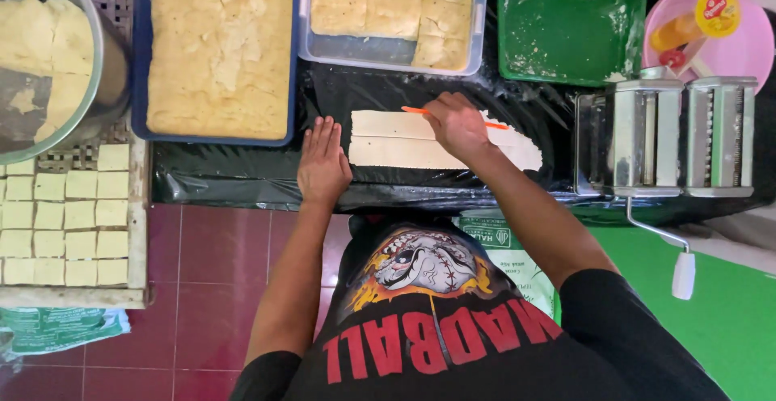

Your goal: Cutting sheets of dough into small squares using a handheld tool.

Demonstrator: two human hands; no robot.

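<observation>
Dough [404,150] lies flat on the black counter [242,183], a long pale sheet running left to right. It looks like the cutting step. Right hand [457,124] is closed around an orange cutter [495,124], which points along the sheet. Left hand [322,162] is open and flat, holding nothing, just beside the sheet's left end. Next cut needs a steady, straight pull.
</observation>
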